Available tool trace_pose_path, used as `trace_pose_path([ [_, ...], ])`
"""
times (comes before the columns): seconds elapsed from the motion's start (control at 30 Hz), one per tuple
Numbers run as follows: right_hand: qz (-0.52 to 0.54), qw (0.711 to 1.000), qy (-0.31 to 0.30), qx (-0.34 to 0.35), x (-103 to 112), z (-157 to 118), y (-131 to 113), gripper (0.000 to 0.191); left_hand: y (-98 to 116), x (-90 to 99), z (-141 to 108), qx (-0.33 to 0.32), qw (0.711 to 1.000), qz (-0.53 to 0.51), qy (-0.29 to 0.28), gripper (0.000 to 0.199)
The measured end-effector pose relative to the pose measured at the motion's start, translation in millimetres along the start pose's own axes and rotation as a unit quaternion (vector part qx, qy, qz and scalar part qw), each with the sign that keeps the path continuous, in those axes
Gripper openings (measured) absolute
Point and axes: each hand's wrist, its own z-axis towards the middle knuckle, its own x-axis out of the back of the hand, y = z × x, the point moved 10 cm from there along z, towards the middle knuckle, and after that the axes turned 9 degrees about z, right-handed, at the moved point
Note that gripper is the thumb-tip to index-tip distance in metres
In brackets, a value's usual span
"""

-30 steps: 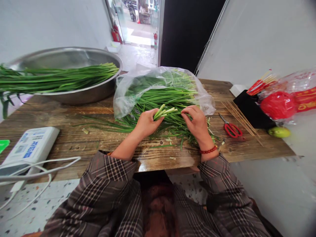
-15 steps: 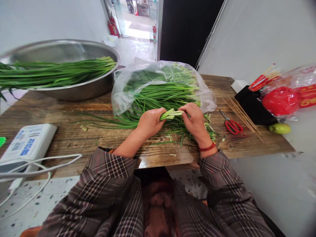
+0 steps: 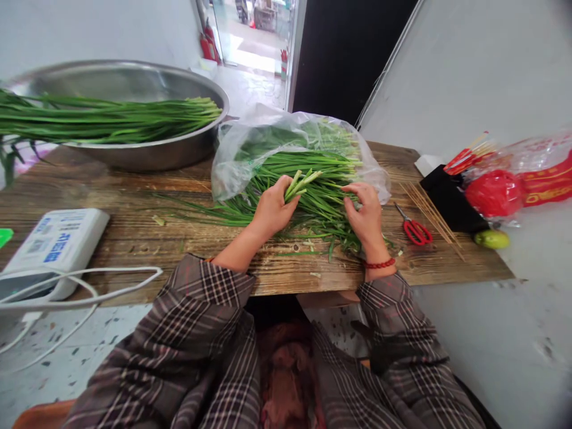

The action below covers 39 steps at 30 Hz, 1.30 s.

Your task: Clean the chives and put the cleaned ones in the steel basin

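My left hand [image 3: 273, 208] is wrapped round a small bunch of green stalks [image 3: 302, 183], whose pale cut ends stick up past the thumb. To its right, my right hand [image 3: 365, 215] has its thumb and fingers apart, over the right end of the loose green stalks [image 3: 308, 164]. Whether its fingertips touch a stalk is hard to tell. The loose stalks lie in and before a clear plastic bag [image 3: 227, 170]. More long green stalks [image 3: 134, 122] rest in a big metal basin [image 3: 152, 156] at the left.
On the wooden table [image 3: 214, 250] lie red-handled scissors [image 3: 417, 231] and thin sticks [image 3: 431, 217]. A black holder [image 3: 451, 196], a red plastic package [image 3: 496, 187] and a green fruit [image 3: 491, 239] are at the right. A white box [image 3: 58, 247] with cables sits at the left.
My left hand has moved up slightly with its bunch, the stalk ends now fanned and tilted upward. My right hand has drawn away to the right from the stalk ends, and its fingers have opened.
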Motion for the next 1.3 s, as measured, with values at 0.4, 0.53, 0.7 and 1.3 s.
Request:
trace_pose_path([
  [0.4,-0.138,0.954,-0.267,0.003,-30.7,-50.7,-33.5,0.013,2.3,4.9,0.9,-0.006,1.0,-0.018,0.019,0.021],
  [0.53,-0.078,0.979,-0.182,-0.053,-9.1,-42.1,-21.7,0.017,0.4,6.9,2.5,-0.008,0.999,-0.021,0.029,0.022],
  [0.7,-0.049,0.992,-0.075,-0.091,24.8,-27.8,-7.0,0.021,-1.6,8.2,3.8,-0.008,0.999,-0.023,0.038,0.021],
  [1.3,-0.081,0.966,-0.245,0.009,-38.6,-40.9,-40.4,0.017,-0.8,7.6,3.1,-0.004,0.999,-0.017,0.029,0.017],
])
